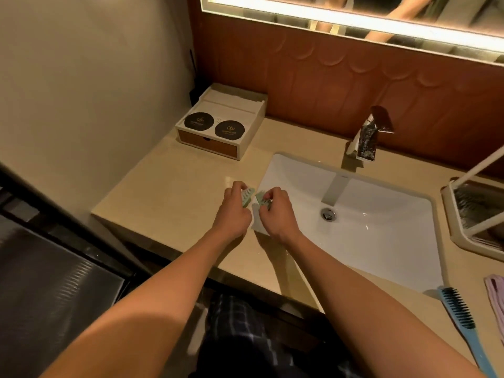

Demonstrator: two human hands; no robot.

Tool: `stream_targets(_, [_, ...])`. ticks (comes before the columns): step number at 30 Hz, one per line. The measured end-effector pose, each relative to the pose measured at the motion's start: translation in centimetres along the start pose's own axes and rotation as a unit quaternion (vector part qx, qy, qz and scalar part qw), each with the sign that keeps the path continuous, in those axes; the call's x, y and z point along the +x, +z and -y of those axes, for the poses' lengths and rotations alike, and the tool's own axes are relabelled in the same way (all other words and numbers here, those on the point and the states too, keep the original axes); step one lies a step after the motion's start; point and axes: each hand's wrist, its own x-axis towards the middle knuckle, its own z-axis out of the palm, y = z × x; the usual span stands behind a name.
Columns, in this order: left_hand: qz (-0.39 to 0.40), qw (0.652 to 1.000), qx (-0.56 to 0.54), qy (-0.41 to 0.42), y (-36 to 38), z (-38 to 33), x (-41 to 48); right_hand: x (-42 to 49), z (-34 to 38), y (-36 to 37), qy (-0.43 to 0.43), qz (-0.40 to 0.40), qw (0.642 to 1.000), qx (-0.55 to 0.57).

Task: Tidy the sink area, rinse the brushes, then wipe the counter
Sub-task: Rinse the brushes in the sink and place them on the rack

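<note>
Pieces (247, 197) lean together, upper ends converging.

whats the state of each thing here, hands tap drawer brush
left hand: pinches left green packet
right hand: pinches right green packet
faucet: off, no water running
sink: no standing water
drawer: closed
blue brush: lying on counter, untouched
mirror light: on
</note>
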Motion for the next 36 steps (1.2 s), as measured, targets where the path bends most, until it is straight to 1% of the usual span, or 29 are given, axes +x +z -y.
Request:
stream_targets(4, [0.058, 0.997, -0.034, 0.026, 2.9, -3.9, -0.1, 0.0, -2.2, -4.4, 0.017, -0.031, 0.999, 0.02])
stream_targets(8, [0.078, 0.993, -0.064, 0.054, 6.7, -7.9, -0.3, -0.8, -5.1, -8.6, 0.049, -0.063, 0.997, 0.023])
stream_targets(14, [0.105, 0.986, -0.086, 0.096, 12.8, -13.7, -1.5, -2.6, -10.3, -15.3, 0.055, -0.11, 0.992, -0.009])
stream_targets(17, [0.142, 0.979, -0.077, 0.126, 15.9, -16.6, -1.9, -4.1, -13.0, -18.6, 0.068, -0.143, 0.987, -0.029])
stream_targets(22, [0.198, 0.961, -0.013, 0.195, 20.8, -21.7, -3.2, -7.1, -17.6, -24.0, 0.081, -0.181, 0.978, -0.063])
stream_targets(28, [0.25, 0.935, 0.003, 0.253, 27.2, -27.3, -6.1, -10.7, -22.9, -30.2, 0.135, -0.234, 0.961, -0.055])
stream_targets(34, [0.266, 0.926, 0.004, 0.27, 31.5, -31.2, -8.0, -13.4, -27.7, -35.2, 0.16, -0.248, 0.951, -0.095])
stream_targets(36, [0.268, 0.93, -0.002, 0.252, 33.3, -32.3, -8.8, -13.3, -29.1, -36.7, 0.173, -0.259, 0.944, -0.108])
